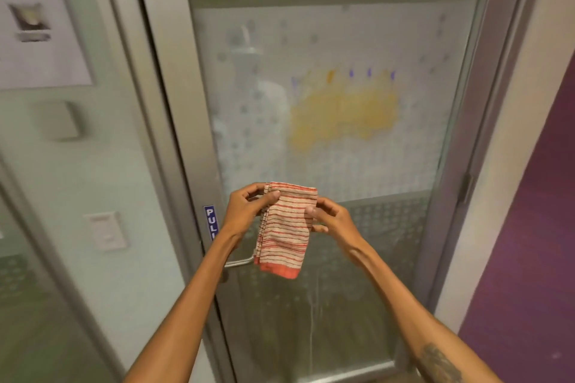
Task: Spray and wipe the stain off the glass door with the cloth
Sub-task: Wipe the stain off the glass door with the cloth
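head view showed both hands holding a folded striped cloth point(284, 228) up in front of the glass door point(326, 134), the left hand point(249, 211) pinching its top left corner and the right hand point(326, 216) curled on its right edge, with the yellow stain point(342, 112) on the pane above, well apart from it. the cloth looked light and limp, its lower end hanging, so it probably handled best bunched in one palm; no spray bottle was visible, and a thin run below the cloth may have been liquid.
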Available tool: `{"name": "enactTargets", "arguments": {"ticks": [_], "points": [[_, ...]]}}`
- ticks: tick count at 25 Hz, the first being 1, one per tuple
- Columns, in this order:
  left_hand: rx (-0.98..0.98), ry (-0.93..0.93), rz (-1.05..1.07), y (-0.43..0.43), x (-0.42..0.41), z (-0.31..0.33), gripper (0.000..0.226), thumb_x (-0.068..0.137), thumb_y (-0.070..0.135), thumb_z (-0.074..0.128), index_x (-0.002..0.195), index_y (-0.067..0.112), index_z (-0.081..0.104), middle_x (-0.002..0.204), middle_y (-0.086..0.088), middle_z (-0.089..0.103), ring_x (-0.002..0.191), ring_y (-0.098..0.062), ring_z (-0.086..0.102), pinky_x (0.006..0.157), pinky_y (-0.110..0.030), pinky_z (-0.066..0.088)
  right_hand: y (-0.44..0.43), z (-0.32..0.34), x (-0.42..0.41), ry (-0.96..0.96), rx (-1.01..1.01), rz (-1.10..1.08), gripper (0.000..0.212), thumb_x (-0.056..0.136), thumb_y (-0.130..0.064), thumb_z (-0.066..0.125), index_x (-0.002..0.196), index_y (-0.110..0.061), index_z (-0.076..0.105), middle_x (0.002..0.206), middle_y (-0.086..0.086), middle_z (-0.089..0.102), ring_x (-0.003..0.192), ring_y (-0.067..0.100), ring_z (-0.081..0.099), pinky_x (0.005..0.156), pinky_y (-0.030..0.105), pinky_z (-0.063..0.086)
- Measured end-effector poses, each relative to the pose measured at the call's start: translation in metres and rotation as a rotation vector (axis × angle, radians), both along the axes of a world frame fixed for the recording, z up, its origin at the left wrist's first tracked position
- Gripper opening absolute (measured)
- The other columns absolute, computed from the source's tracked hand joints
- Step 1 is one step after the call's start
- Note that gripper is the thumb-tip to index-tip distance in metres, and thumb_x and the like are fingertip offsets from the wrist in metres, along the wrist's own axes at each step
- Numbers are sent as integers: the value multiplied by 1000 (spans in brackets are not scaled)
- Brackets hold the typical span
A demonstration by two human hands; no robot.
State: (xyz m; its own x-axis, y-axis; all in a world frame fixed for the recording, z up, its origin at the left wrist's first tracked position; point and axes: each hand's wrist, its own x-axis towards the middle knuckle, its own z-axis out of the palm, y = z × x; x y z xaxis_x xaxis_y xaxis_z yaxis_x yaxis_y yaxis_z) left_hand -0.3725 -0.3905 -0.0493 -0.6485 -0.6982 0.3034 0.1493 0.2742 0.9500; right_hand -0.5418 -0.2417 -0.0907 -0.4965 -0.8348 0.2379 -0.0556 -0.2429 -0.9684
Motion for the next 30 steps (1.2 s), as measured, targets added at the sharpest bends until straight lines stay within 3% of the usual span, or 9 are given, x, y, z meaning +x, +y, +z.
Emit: {"name": "enactTargets", "arguments": {"ticks": [4, 8, 12, 14, 17, 19, 22, 26, 30], "points": [[-36, -4, -17, -10, -65, 8, 14, 85, 27, 80, 98, 25, 78, 93, 2, 80, 78, -8, 75, 67, -22, 59, -2, -6, -60, -12, -42, -89, 20, 92, -15, 73, 111, -18, 73, 111, 10, 77, 97, 23, 75, 78, 32, 62], [-172, -69, -4, -5, -120, 18, 11, 83, 33, 82, 92, 30, 77, 90, 5, 78, 78, -11, 76, 66, -26, 63, -8, -3, -110, 12, -104, -254, 19, 91, -10, 73, 105, -22, 72, 103, 2, 78, 91, 19, 73, 74, 31, 61], [-336, -122, 65, 16, -181, 39, 13, 82, 33, 83, 90, 27, 75, 90, 5, 74, 65, -6, 72, 55, -26, 61, -9, 4, -143, 280, -154, -603, 24, 91, -28, 73, 100, -41, 55, 103, -14, 60, 90, 3, 61, 73, 21, 52], [-439, -157, 107, 30, -215, 54, 18, 82, 34, 82, 91, 22, 72, 90, 6, 70, 59, -4, 69, 52, -18, 56, -8, 7, -154, 431, -224, -635, 17, 92, -42, 68, 94, -40, 51, 95, -14, 56, 84, 6, 59, 71, 23, 49], [-646, -195, 269, 50, -257, 74, 21, 81, 39, 78, 84, 24, 64, 82, 12, 64, 70, -6, 62, 61, -19, 48, -7, 10, -164, 593, -217, -625, 35, 86, -60, 64, 105, -35, 49, 99, -16, 58, 87, 6, 61, 69, 21, 48], [-700, -201, 326, 61, -276, 83, 22, 81, 39, 77, 82, 24, 62, 81, 10, 64, 76, -12, 61, 66, -27, 47, -8, 15, -173, 580, -189, -688, 45, 83, -60, 65, 114, -33, 47, 103, -16, 59, 87, 7, 61, 67, 23, 49], [-733, -195, 301, 65, -297, 91, 25, 82, 41, 78, 84, 19, 66, 82, 6, 67, 77, -15, 64, 68, -34, 52, -7, 23, -189, 575, -214, -796, 43, 83, -48, 64, 120, -33, 49, 104, -17, 61, 87, 5, 62, 67, 26, 51], [-767, -142, 185, 72, -316, 105, 34, 88, 56, 67, 89, 22, 71, 83, 10, 70, 71, -6, 66, 70, -36, 59, -6, 38, -217, 369, -350, -905, 34, 84, -24, 65, 117, -31, 59, 103, -15, 65, 87, -1, 62, 74, 22, 53], [-978, 245, 763, 36, -296, 112, 21, 97, 37, 60, 96, 20, 73, 93, 2, 72, 89, -21, 64, 82, -31, 50, 6, 61, -250, 108, -525, -1072, 27, 84, -16, 63, 110, -23, 66, 104, 2, 67, 91, 12, 62, 81, 27, 52]]}}
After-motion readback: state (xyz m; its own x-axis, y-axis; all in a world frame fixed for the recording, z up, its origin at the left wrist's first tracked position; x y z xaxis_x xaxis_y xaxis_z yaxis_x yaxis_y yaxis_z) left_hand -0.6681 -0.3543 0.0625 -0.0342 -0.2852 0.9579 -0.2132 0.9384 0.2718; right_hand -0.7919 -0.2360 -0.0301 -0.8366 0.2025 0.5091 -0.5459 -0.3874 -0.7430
